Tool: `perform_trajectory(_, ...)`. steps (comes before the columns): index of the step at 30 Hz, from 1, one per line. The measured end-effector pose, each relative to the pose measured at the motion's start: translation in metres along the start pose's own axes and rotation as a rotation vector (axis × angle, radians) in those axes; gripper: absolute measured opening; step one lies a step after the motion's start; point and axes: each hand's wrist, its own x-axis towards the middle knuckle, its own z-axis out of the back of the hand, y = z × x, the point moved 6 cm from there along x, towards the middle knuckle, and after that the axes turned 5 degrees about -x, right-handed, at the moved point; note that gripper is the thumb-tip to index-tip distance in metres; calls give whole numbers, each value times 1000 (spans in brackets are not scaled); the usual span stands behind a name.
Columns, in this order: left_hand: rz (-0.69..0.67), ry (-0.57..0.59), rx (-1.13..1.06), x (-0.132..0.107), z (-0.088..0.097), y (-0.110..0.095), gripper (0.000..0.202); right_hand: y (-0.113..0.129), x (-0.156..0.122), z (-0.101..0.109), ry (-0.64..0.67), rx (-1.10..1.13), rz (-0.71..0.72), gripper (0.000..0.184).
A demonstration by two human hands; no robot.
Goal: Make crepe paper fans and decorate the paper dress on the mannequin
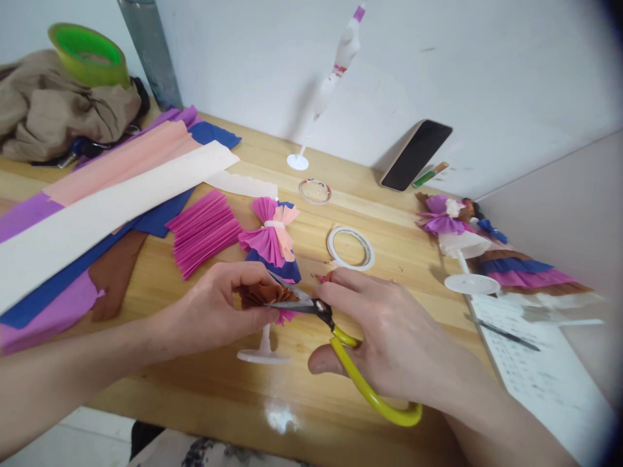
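My left hand (228, 301) pinches a bunched piece of brown crepe paper (260, 293) between thumb and fingers. In my right hand (384, 324) is a pair of scissors (372, 389) with yellow handles, its blades parted around the edge of the brown paper. Just behind them lies a pleated paper bow (275, 227) in pink, peach and blue, tied with a white band. A white stand base (264, 356) shows below the left hand; what it carries is mostly hidden. To the left is a pleated magenta paper piece (204, 233).
Strips of crepe paper (111, 207) cover the left side. A roll of white tape (350, 248), a clear ring (315, 191), a white doll form (341, 61) and a phone (416, 155) stand or lie behind. At right are a paper-dressed doll (525, 269) and a notebook (540, 363) with a pen.
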Motion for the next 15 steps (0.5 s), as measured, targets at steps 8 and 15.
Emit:
perform_trajectory(8,1,-2,13,0,-1,-1,14,1,1,1,-6,-4,4,43)
perform_trajectory(15,-3,-4,31,-1,1,0,12,-1,0,-1,-18,-10,6,45)
